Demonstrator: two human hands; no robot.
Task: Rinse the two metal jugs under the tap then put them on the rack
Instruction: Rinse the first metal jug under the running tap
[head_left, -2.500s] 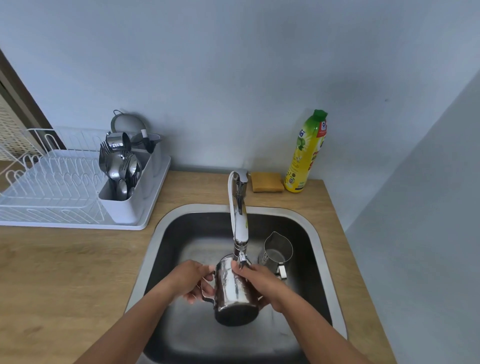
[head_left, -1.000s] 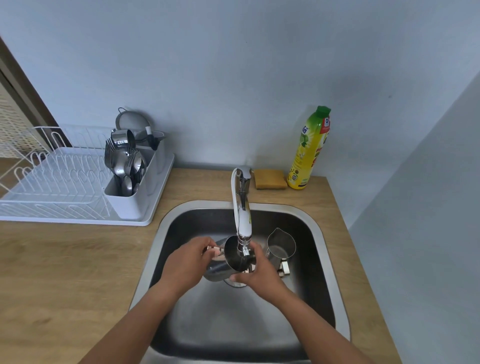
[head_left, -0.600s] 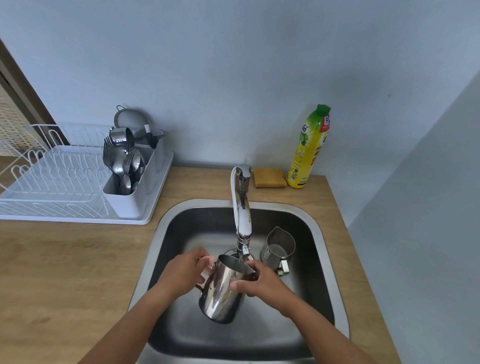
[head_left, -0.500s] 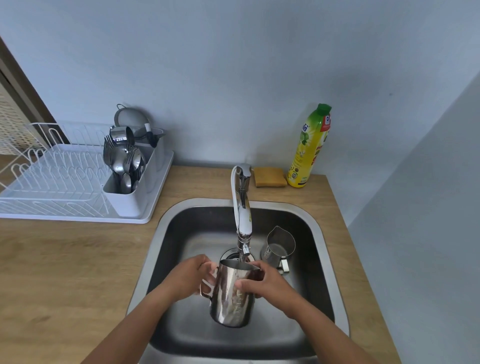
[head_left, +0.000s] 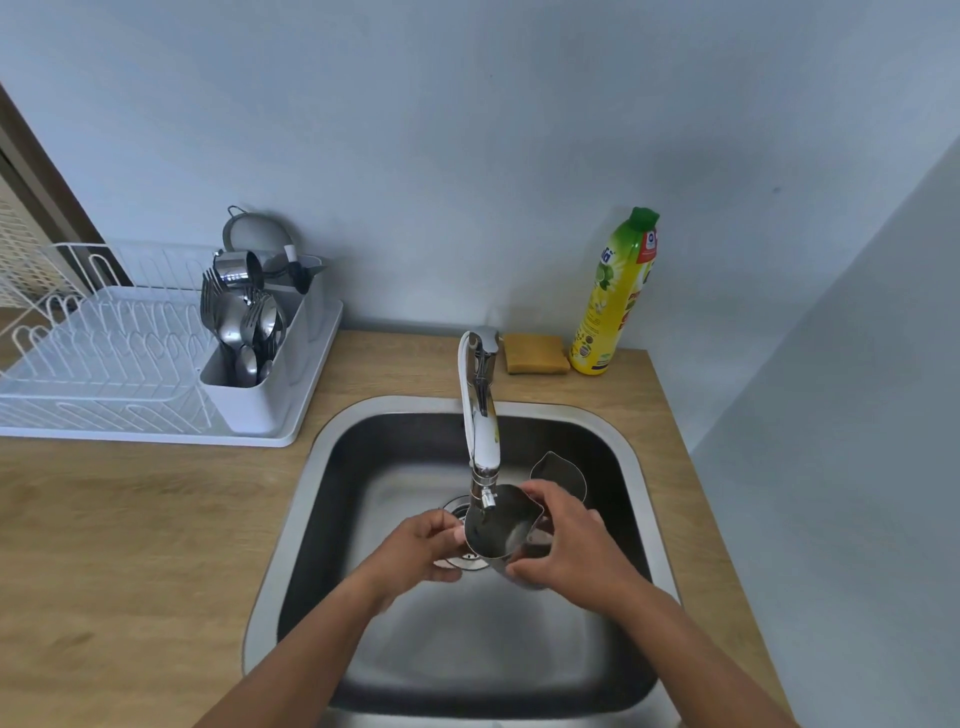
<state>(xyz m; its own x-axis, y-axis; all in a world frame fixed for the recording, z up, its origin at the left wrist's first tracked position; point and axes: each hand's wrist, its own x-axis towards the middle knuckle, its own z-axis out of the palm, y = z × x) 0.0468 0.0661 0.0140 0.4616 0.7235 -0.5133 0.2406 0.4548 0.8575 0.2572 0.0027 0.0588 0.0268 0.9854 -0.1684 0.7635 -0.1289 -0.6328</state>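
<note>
Steel jug sits between my two hands, mouth up, right beneath the tap spout and above the sink drain. My left hand pinches its handle side; my right hand wraps the far wall, fingers over the rim. The second jug stands behind my right hand, in the sink.

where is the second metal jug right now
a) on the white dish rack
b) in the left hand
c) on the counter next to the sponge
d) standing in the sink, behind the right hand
d: the second jug stands in the sink just behind the right hand, while both hands hold the other jug under the tap.
</note>
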